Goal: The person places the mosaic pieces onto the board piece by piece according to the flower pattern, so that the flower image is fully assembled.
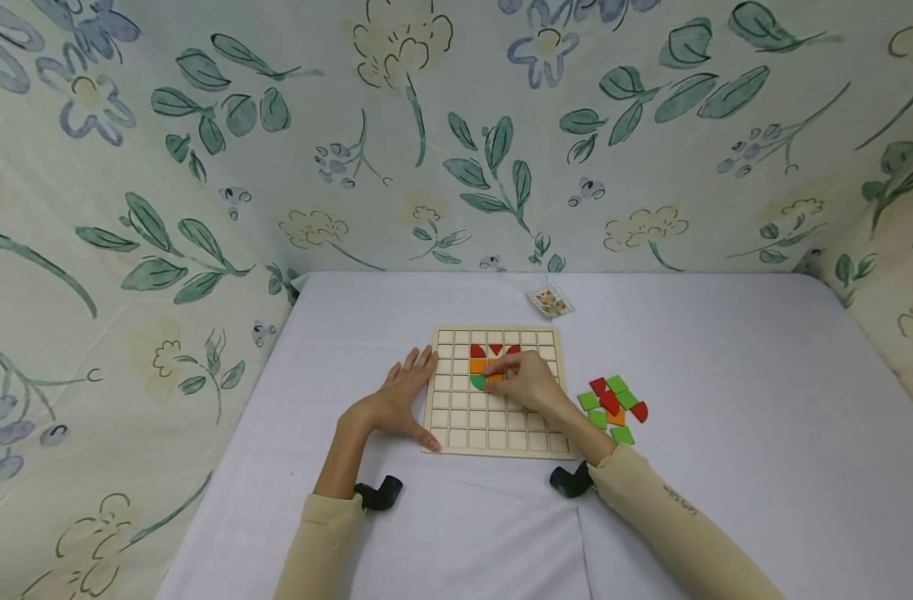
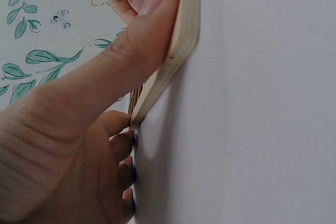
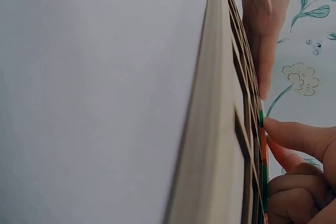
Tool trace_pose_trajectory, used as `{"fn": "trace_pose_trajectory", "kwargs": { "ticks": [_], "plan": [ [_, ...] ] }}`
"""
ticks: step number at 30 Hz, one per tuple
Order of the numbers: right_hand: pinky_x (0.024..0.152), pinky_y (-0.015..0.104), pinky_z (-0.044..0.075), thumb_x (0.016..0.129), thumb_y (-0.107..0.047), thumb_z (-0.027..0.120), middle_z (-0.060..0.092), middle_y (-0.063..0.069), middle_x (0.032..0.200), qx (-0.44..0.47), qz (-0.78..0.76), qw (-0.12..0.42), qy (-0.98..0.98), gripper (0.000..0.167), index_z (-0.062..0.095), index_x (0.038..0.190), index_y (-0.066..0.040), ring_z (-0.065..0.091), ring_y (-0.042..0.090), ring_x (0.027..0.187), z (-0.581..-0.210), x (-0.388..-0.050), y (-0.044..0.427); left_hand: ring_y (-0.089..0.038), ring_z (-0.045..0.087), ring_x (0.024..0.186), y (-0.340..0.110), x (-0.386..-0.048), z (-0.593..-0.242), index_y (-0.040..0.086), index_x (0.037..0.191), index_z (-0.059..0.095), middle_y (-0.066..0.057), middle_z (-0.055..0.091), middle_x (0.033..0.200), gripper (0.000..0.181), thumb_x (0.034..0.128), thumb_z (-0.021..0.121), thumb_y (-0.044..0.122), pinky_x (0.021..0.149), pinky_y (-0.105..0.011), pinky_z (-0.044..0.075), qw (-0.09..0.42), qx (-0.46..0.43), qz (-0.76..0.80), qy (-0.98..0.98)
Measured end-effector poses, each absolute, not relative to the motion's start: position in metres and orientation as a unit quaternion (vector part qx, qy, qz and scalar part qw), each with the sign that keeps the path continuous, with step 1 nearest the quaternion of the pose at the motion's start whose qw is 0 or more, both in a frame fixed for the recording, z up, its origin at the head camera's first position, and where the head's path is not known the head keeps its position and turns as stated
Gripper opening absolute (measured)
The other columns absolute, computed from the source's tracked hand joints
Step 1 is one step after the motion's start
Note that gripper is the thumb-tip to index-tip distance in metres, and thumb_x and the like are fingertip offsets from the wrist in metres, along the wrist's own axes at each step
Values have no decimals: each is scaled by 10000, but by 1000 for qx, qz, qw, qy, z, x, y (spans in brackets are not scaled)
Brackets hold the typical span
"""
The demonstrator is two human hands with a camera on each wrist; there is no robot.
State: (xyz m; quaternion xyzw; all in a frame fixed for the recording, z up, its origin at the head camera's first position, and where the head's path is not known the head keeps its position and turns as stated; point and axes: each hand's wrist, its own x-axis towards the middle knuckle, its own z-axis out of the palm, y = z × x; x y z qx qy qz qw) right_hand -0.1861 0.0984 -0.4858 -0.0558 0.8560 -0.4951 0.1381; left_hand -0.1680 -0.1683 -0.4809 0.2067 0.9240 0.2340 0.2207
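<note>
Wooden board (image 1: 494, 429), square-celled, left hand (image 1: 395, 404) splayed along its edge, right hand (image 1: 533, 382) bent over flat tiles (image 1: 477, 366), grip unclear.

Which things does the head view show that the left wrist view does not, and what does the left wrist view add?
Only the head view: the loose tiles lying right of the board, the coloured tiles set on its grid, and the picture card beyond it.

Only the left wrist view: a close, side-on look at the board's pale edge, showing its thickness.

Both: the left hand touching the board, at least part of the right hand, the white cloth and the flowered backdrop.
</note>
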Motion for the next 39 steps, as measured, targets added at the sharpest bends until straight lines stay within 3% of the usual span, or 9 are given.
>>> {"fn": "trace_pose_trajectory", "kwargs": {
  "ticks": [15,23,39],
  "plan": [
    [501,218,203,893,-211,822,426,-48,634,-45,-511,145,846,169,824,1045,-136,294,131,561,-480,-184,111,-311,-119,1630,-168,-168,-479,77,1667,17,-78,-73,1757,1515,586,999,481,1342,-521,-22,215,208,237,924],
    [481,233,211,932,-235,775,306,-44,580,-21,-498,139,856,278,780,1165,-83,281,130,517,-467,-178,160,-306,-124,1631,-170,-169,-487,79,1668,13,-77,-78,1758,1528,576,1000,488,1341,-524,-29,212,209,246,922],
    [464,273,252,954,-250,736,328,-18,638,44,-429,114,895,388,712,1278,-39,335,133,549,-464,-161,260,-327,-117,1629,-168,-166,-480,61,1664,14,-92,-73,1756,1555,550,1015,479,1338,-540,-26,210,214,241,923]
  ]
}}
